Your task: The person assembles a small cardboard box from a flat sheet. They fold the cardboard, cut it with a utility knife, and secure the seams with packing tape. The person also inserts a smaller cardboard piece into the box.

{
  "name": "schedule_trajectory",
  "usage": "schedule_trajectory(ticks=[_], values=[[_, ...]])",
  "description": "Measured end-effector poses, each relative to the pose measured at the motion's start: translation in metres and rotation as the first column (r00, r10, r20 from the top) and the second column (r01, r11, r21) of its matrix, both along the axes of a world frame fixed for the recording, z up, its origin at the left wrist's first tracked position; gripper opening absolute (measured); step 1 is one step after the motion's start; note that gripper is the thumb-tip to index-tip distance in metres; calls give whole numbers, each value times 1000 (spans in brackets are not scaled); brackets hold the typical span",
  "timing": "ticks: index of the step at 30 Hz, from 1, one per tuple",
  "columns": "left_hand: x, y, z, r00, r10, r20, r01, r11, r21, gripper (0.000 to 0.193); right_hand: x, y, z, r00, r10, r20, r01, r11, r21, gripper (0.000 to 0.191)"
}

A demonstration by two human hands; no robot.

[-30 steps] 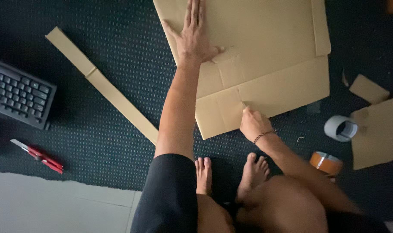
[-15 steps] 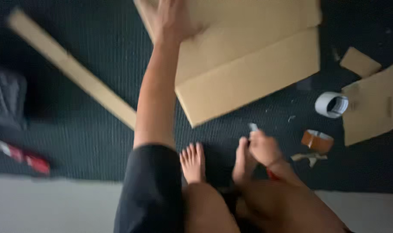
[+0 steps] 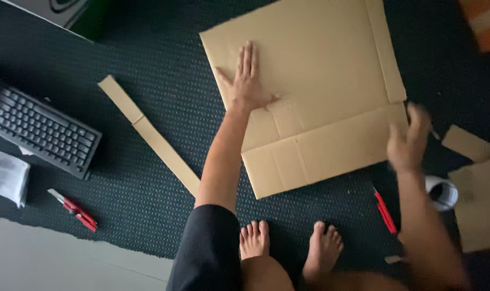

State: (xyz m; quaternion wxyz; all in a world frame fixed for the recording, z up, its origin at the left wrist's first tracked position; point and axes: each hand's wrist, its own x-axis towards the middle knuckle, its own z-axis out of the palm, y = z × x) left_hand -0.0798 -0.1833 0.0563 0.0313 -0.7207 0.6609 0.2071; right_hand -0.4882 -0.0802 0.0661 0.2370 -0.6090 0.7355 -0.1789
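Observation:
A large flat cardboard sheet point(image 3: 320, 91) with fold creases lies on the dark mat. My left hand point(image 3: 245, 81) presses flat on its left part, fingers spread. My right hand point(image 3: 409, 141) is blurred at the sheet's right near corner, fingers curled. A thin small thing seems to stick out beside it, but I cannot tell whether the hand holds it. A red utility knife point(image 3: 385, 212) lies on the mat just below that hand, near my right foot point(image 3: 323, 249).
A long cardboard strip point(image 3: 148, 134) lies left of the sheet. Further left are a black keyboard point(image 3: 43, 129), a white packet point(image 3: 7, 177) and a second red cutter point(image 3: 74, 210). A tape roll point(image 3: 443, 192) and cardboard scraps point(image 3: 479, 205) sit at right.
My right hand left the sheet's near edge, dropped toward my feet, then rose to the sheet's right corner. My left hand stayed flat on the cardboard. The view shifted.

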Motion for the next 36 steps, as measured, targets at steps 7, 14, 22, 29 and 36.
schedule_trajectory(ticks=[7, 14, 22, 29, 36], values=[[4, 2, 3, 995, 3, -95, -7, 999, -36, 150, 60, -121, -37, 966, 115, -234, -49, 962, 269, 68], [5, -4, -10, 996, 21, -84, -15, 998, 69, 142, 49, -112, -69, 980, 121, -160, -79, 966, 247, 73], [12, -52, -47, 973, 164, -162, -204, 938, -279, 57, 35, -120, -63, 986, -155, -59, 155, 988, -7, 69], [5, -98, -58, 928, 313, -204, -360, 606, -709, 41, 6, -162, -38, 958, -235, -167, 284, 868, 407, 80], [26, -128, -44, 760, 430, -486, -618, 710, -338, 36, 1, -169, -54, 967, -243, -74, 248, 841, 482, 81]])
